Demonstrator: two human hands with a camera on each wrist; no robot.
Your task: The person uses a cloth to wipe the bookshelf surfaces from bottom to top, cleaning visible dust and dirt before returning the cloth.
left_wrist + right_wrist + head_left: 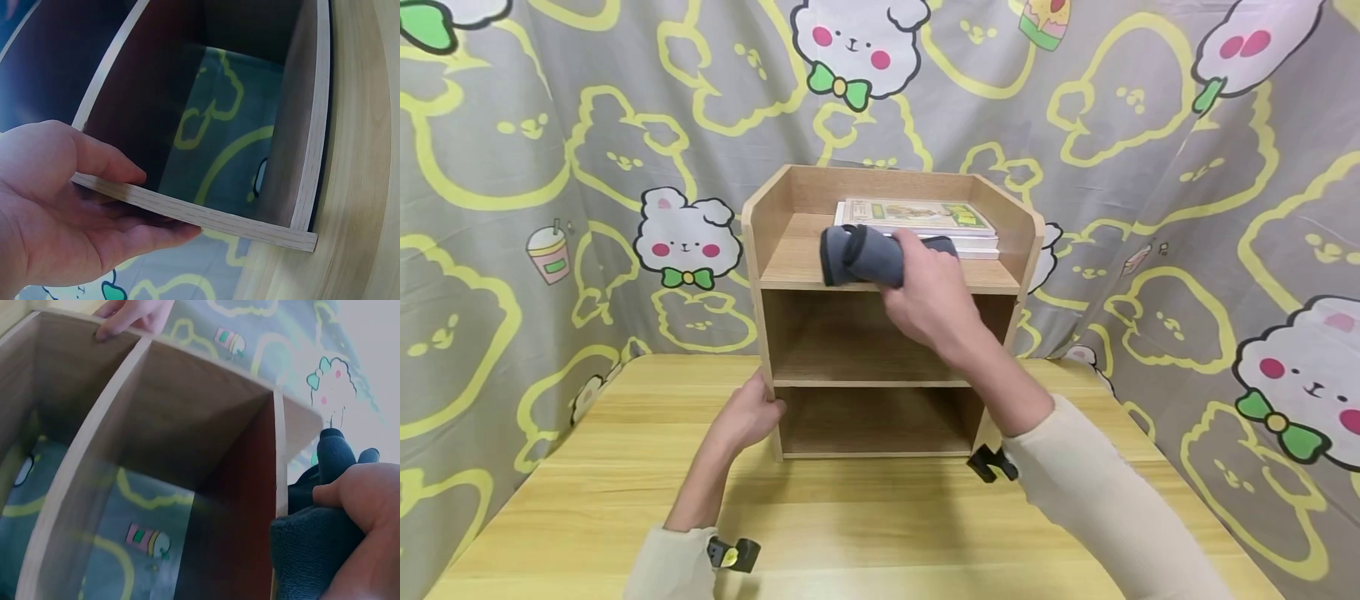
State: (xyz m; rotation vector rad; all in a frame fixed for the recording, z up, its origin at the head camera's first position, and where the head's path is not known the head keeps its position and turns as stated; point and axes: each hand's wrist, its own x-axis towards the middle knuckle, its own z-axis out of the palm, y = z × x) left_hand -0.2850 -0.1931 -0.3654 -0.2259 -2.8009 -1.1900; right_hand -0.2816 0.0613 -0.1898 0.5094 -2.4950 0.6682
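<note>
A small wooden shelf unit [872, 385] stands on the table, with a raised rim round its top and two compartments below. My left hand [748, 412] grips the front edge of its left side panel low down. In the left wrist view the thumb lies inside the panel [250, 228] and the fingers outside. My right hand [928, 287] holds a bunched dark grey-blue cloth [874, 257] at the front edge of the top shelf. Seen from the right wrist, the cloth [312, 556] overlaps that edge, with folds sticking out around the fingers.
A stack of books [917, 215] lies on the top shelf, behind the right hand and toward the right side. The wooden table [850, 517] reaches out on both sides of the unit. A patterned grey curtain [625, 150] hangs behind and at both sides.
</note>
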